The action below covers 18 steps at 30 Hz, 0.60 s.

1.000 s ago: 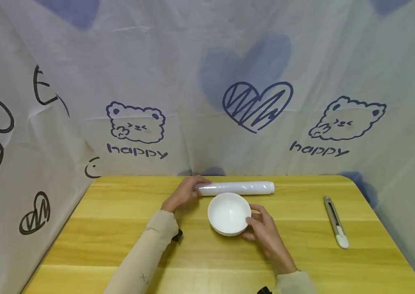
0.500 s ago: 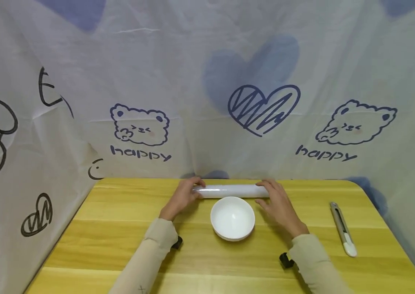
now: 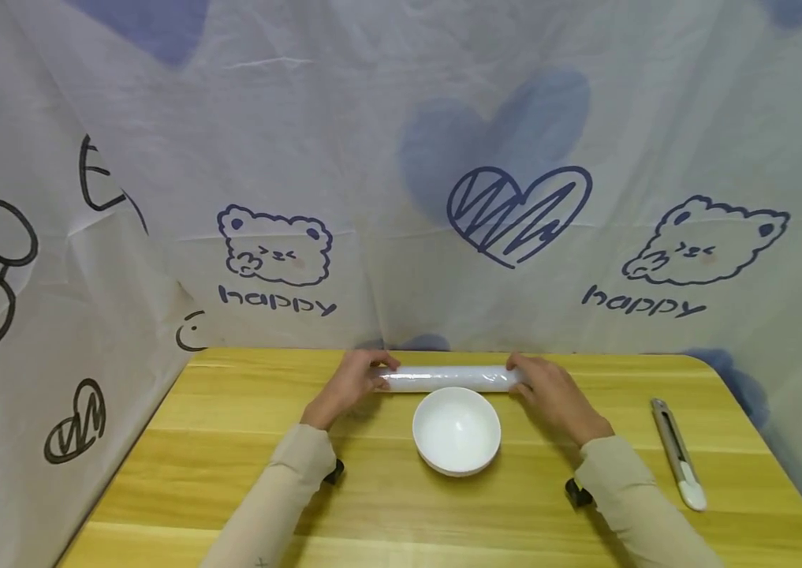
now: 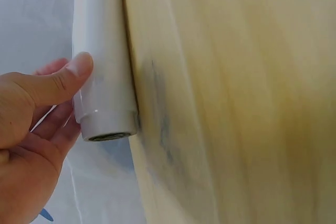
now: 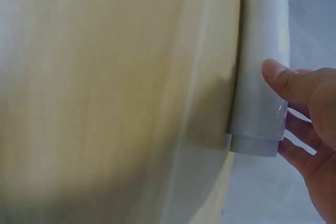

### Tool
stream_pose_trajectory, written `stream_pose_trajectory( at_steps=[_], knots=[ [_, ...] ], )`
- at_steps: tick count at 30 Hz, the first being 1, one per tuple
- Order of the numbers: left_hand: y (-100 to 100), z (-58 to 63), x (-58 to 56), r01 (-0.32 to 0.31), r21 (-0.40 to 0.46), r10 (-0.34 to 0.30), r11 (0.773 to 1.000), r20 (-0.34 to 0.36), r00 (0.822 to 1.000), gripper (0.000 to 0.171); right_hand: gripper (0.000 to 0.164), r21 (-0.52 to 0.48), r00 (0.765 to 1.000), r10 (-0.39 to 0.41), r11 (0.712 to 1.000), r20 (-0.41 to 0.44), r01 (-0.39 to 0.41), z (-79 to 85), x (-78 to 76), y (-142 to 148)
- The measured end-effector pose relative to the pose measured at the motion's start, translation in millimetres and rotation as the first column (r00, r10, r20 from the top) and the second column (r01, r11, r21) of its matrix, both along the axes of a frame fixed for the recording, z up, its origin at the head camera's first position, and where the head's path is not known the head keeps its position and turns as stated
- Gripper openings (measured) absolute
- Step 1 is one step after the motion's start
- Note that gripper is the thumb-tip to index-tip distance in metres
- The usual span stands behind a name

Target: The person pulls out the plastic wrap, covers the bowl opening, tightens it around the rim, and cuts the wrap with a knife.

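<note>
A roll of cling film (image 3: 452, 379) lies crosswise near the back edge of the table. My left hand (image 3: 352, 380) holds its left end, and my right hand (image 3: 555, 394) holds its right end. In the left wrist view the thumb of my left hand (image 4: 31, 114) presses on the wrapped film, with the fingers behind the roll and the core's open end showing. The right wrist view has my right hand (image 5: 315, 114) with its thumb on the roll and fingers curled behind it. Just in front of the roll stands a white bowl (image 3: 456, 434), touched by neither hand.
A utility knife (image 3: 677, 454) with a grey and white handle lies at the right of the wooden table (image 3: 401, 521). A printed cloth (image 3: 401, 276) hangs behind the back edge and along the left side.
My right hand has let go of the bowl and moved up to the roll's right end, now gripping it. My left hand has stayed at the left end.
</note>
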<state>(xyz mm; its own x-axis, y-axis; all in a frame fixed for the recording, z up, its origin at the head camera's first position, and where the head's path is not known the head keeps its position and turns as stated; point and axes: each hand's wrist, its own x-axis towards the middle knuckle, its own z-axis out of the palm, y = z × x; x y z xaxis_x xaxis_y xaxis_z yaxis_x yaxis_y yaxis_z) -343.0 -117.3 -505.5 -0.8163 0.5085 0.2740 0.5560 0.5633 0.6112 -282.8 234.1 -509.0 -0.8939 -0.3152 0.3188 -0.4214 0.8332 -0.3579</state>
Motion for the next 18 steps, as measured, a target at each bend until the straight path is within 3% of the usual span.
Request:
stream_pose_trajectory(
  at_steps=[6,12,18],
  knots=[
    [-3.7,3.2,0.3,0.010,0.038,-0.012,0.999,0.038,0.999,0.013,0.014,0.007,0.999,0.035,0.999,0.007,-0.036,4.9,-1.0,5.1],
    [-7.9,3.0,-0.9,0.024,0.014,-0.023,1.000,-0.016,1.000,0.010,0.004,0.011,0.996,0.071,0.997,-0.049,-0.070,5.9,-5.2,6.1],
    [-4.7,4.5,2.2,0.012,-0.010,-0.013,1.000,-0.050,0.999,0.012,0.006,-0.046,1.000,0.003,0.999,0.006,-0.003,10.2,-6.2,3.3]
  ],
)
